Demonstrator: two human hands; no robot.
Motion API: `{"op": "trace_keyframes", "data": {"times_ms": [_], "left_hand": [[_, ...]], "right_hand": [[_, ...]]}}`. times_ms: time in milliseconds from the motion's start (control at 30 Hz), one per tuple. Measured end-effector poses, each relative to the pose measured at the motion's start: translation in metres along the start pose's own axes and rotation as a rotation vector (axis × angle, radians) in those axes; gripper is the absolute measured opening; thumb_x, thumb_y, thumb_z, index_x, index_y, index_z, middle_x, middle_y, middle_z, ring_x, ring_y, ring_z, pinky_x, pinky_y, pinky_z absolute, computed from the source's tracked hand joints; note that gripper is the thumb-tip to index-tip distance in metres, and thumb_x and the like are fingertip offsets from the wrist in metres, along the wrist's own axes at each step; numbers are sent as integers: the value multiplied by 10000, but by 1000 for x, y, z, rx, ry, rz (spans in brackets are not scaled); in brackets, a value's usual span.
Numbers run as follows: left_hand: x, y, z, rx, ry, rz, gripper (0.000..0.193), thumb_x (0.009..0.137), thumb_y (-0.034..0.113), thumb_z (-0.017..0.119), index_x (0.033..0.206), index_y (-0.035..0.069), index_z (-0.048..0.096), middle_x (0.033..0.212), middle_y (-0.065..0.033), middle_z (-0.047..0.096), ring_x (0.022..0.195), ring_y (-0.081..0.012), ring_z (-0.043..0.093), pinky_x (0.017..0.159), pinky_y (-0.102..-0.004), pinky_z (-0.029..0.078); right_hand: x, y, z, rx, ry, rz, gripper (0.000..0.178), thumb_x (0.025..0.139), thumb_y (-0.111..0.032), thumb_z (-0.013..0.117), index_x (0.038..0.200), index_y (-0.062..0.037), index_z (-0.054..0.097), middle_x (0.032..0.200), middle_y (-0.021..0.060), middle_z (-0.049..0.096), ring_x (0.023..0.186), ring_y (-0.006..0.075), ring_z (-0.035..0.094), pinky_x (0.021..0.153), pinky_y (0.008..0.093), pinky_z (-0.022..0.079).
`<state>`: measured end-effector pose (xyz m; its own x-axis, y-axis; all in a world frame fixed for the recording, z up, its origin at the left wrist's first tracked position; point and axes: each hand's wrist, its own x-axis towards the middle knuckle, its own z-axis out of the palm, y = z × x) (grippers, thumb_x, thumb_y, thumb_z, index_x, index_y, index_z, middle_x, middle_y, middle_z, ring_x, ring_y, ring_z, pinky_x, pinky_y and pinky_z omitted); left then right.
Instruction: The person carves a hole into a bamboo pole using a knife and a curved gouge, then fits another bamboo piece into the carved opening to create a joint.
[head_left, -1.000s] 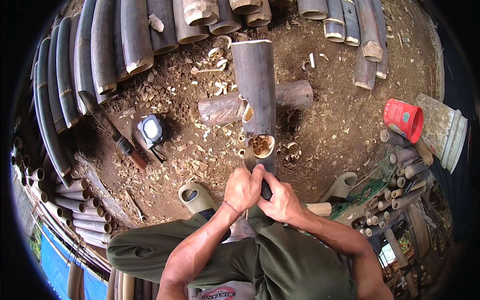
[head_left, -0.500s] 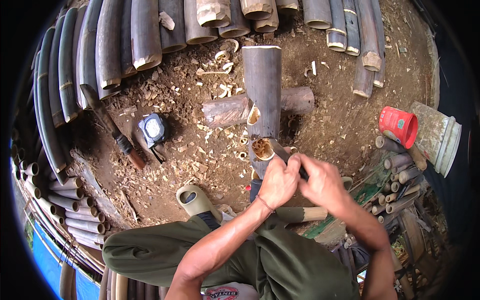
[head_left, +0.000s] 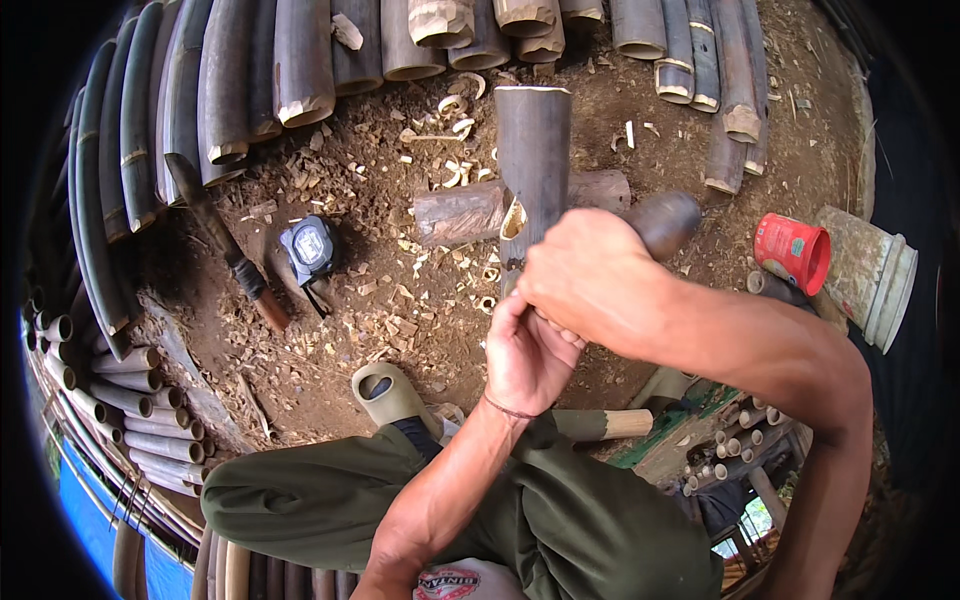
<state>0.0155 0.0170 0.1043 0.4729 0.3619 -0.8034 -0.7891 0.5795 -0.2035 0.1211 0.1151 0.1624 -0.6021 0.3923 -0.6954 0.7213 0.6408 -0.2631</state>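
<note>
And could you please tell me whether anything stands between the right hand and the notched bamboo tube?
Nothing visible does: the right hand overlaps the bamboo tube in this view, with the left hand lower in the picture. What the right hand hides, I cannot tell.

Head-worn wide fisheye, left of a pair, looks steeply down over dark green cloth trousers (head_left: pixel 300 500) onto brown dirt floor (head_left: pixel 800 180). Bare left hand (head_left: pixel 528 365) and bare right hand (head_left: pixel 590 262) sit close, near mid-frame; view is upright, bending straight edges.
</note>
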Motion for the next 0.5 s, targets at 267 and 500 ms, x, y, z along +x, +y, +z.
{"op": "trace_keyframes", "data": {"times_ms": [267,500], "left_hand": [[-26,-6,-45,1205,-332,-138,758,927,484,642,1381,-79,416,1221,-186,606,1165,-271,591,1028,-383,462],[-57,-37,-33,1863,-281,178,660,818,328,680,1307,-50,449,1118,-337,607,1031,-431,648,910,-474,517]], "right_hand": [[-47,-3,79,481,120,109,214,879,-238,648,796,-52,713,716,142,700,708,336,701,587,410,528],[-88,-73,161,1966,928,460,444,1077,-328,418,1230,57,576,1040,162,728,982,167,662,910,327,494]]}}
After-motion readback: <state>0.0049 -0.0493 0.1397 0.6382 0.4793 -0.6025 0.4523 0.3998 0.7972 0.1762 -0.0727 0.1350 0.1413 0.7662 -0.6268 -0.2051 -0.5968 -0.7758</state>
